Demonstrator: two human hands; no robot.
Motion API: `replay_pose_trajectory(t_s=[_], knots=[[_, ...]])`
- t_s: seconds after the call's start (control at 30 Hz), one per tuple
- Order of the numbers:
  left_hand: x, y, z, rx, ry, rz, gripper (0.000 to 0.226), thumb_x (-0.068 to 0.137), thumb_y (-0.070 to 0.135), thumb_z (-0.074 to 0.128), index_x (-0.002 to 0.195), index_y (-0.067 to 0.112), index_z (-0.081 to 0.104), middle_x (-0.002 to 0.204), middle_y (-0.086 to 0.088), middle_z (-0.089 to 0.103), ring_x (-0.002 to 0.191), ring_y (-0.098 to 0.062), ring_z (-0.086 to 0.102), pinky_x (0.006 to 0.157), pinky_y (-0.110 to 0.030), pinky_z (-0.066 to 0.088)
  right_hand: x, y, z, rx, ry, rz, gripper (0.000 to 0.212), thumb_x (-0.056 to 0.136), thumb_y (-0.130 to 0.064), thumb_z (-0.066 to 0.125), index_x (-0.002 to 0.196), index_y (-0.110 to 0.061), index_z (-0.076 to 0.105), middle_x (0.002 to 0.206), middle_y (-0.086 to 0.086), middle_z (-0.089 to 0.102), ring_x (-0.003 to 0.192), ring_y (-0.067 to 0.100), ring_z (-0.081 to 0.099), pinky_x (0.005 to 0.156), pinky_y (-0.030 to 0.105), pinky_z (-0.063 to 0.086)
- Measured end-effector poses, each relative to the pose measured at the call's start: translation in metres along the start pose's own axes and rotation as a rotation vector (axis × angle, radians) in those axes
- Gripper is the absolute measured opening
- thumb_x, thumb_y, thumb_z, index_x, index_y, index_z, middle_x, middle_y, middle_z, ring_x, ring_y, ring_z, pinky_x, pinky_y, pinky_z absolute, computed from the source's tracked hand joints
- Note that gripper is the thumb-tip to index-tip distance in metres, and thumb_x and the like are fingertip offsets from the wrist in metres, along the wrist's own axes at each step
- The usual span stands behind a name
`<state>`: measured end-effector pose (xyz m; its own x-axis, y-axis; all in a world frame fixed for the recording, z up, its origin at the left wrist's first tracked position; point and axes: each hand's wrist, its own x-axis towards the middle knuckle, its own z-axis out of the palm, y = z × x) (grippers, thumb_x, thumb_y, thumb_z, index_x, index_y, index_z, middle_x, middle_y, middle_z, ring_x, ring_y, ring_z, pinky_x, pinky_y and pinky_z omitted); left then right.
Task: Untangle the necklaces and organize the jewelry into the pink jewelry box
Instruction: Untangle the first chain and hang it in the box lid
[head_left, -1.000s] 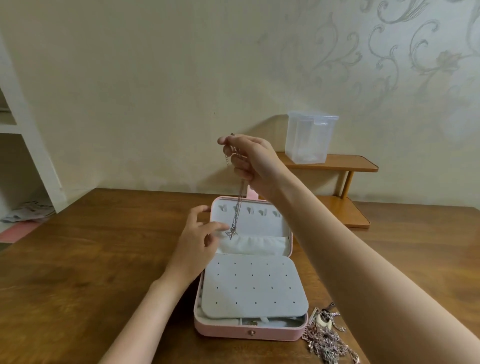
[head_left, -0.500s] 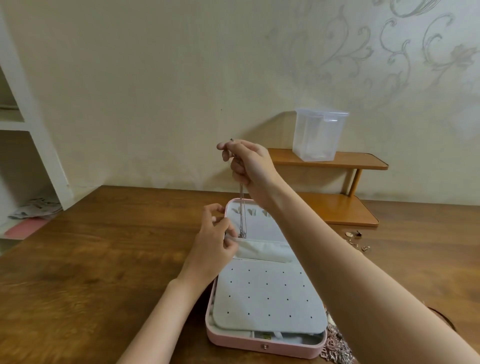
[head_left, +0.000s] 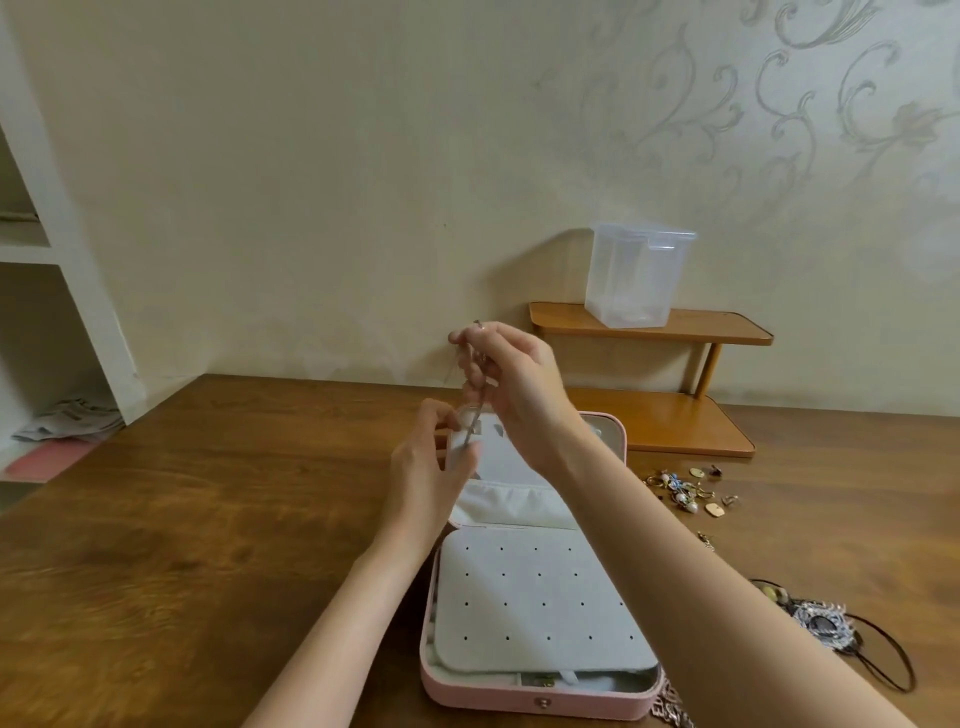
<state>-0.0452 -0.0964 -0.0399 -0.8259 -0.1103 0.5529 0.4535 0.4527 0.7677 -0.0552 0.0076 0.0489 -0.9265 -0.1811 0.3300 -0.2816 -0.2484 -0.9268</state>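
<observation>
The pink jewelry box (head_left: 519, 702) lies open on the wooden table, with a white dotted earring panel (head_left: 535, 605) over its base and a white pocket in the raised lid. My right hand (head_left: 511, 387) is raised above the lid and pinches the top of a thin silver necklace (head_left: 474, 422) that hangs down. My left hand (head_left: 432, 462) pinches the chain's lower part at the lid's left side. Loose earrings and charms (head_left: 685, 491) lie to the right of the box. A tangle of silver chains (head_left: 672, 709) shows at the box's front right corner.
A dark cord necklace with a beaded pendant (head_left: 823, 623) lies at the right. A small two-tier wooden shelf (head_left: 670, 423) stands at the back against the wall, bearing a clear plastic container (head_left: 639, 275). White shelving (head_left: 57, 291) stands on the left.
My right hand has come lower with the necklace. My left hand moved up to the chain and now pinches it near the lid. The view shifted, bringing the loose earrings into sight.
</observation>
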Motion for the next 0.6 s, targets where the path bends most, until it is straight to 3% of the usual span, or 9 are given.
replay_pose_trajectory(t_s=[0.13,0.3,0.4,0.5,0.6], knots=[[0.005,-0.004,-0.012,-0.035,-0.038,0.05,0.027,0.085,0.009,0.065,0.079,0.025,0.045,0.08,0.013,0.057,0.072,0.004,0.057,0.058,-0.009,0.047,-0.014,-0.017,-0.028,-0.182,-0.006,0.019,0.017,0.095,-0.01,0.049,0.087,-0.005,0.064,0.07,0.003,0.057,0.065,0.013,0.053,0.066,0.024,0.049],[0.005,-0.006,-0.015,0.022,-0.054,0.134,0.016,0.087,0.007,0.063,0.084,0.013,0.049,0.081,0.014,0.057,0.077,0.004,0.058,0.058,-0.01,0.049,-0.035,-0.016,-0.039,-0.5,-0.224,0.36,0.013,0.093,-0.009,0.054,0.09,-0.003,0.065,0.076,0.008,0.062,0.068,0.019,0.058,0.07,0.028,0.055],[0.006,-0.004,-0.016,0.073,-0.051,0.154,0.019,0.088,0.006,0.062,0.083,0.016,0.046,0.086,0.009,0.058,0.081,0.003,0.057,0.054,-0.014,0.052,-0.046,-0.012,-0.038,-0.747,-0.296,0.491,0.015,0.095,-0.012,0.053,0.09,-0.004,0.064,0.08,0.008,0.066,0.068,0.017,0.062,0.071,0.026,0.055],[0.007,-0.004,-0.017,0.096,-0.053,0.156,0.023,0.088,0.007,0.062,0.082,0.021,0.045,0.09,0.006,0.059,0.083,0.002,0.057,0.058,-0.017,0.054,-0.047,-0.007,-0.04,-1.226,-0.283,0.311,0.02,0.094,-0.018,0.054,0.095,-0.004,0.068,0.095,0.01,0.068,0.082,0.02,0.063,0.078,0.029,0.052],[0.006,-0.003,-0.017,0.09,-0.047,0.172,0.019,0.087,0.009,0.063,0.084,0.018,0.047,0.088,0.003,0.06,0.08,-0.004,0.059,0.06,-0.017,0.054,-0.047,0.006,-0.032,-1.342,-0.063,0.115,0.03,0.09,-0.03,0.06,0.094,-0.003,0.072,0.093,0.011,0.071,0.084,0.023,0.064,0.075,0.032,0.052]])
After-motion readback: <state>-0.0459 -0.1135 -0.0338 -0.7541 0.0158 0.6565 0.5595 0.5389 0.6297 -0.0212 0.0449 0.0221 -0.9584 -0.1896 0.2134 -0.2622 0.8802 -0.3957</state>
